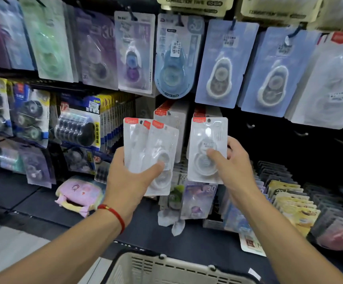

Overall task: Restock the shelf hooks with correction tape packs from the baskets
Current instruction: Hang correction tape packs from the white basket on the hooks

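My left hand point(132, 181) grips a small stack of white correction tape packs point(146, 144) with red top labels, fanned slightly. My right hand point(233, 167) holds a single matching white pack point(206, 148) upright, thumb on its front. This pack sits right in front of a row of the same packs hanging on a hook point(199, 114). Another row of them hangs just left point(170, 116), behind the stack. Below me is the cream basket point(166, 267); its contents are hidden.
Hooks above carry blue, purple and green tape packs point(224, 64). Bare hooks point(300, 133) stick out of the dark panel to the right. The lower shelf holds a pink pouch point(80, 194), upright packs in trays point(289, 201) and loose packs point(199, 199).
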Demonstrator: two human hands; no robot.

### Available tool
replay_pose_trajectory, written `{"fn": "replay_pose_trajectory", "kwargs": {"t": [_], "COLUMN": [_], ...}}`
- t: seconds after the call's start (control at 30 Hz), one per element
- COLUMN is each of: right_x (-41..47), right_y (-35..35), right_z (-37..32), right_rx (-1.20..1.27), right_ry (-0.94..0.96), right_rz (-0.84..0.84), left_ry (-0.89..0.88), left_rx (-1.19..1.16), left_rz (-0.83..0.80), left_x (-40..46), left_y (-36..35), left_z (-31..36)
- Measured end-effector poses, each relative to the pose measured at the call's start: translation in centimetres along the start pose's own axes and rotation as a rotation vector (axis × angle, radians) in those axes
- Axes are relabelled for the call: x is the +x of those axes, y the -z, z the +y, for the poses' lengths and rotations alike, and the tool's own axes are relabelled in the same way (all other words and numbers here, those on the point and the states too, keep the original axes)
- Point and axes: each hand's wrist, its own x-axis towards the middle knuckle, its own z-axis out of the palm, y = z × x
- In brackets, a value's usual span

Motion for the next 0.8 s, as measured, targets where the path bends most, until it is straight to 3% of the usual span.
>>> {"fn": "replay_pose_trajectory", "kwargs": {"t": [0.27,0.43,0.53,0.6,0.63,0.73,0.8], "right_x": [-0.1,0.1,0.0,-0.5,-0.8,-2.1,-2.9], "right_y": [-1.6,-1.0,-0.8,-0.9,-1.0,-1.8,-2.5], "right_z": [0.5,0.7,0.9,0.5,0.3,0.0,0.2], "right_rx": [-0.041,-0.160,-0.392,-0.421,-0.381,-0.279,-0.229], "right_ry": [0.083,0.099,0.023,0.093,0.133,0.080,0.041], "right_rz": [0.172,0.145,0.107,0.111,0.059,-0.304,-0.418], "left_ry": [-0.038,-0.023,-0.010,0.007,0.021,0.072,0.117], "left_rx": [-0.036,-0.079,-0.089,-0.123,-0.148,-0.229,-0.281], "left_rz": [0.044,0.050,0.024,0.007,-0.003,-0.031,-0.059], "left_x": [0.1,0.0,-0.4,-0.6,-0.7,-1.0,-1.2], "left_y": [0.7,0.3,-0.2,-0.5,-0.8,-1.4,-1.8], "left_z": [0.0,0.3,0.3,0.4,0.5,0.7,0.9]}}
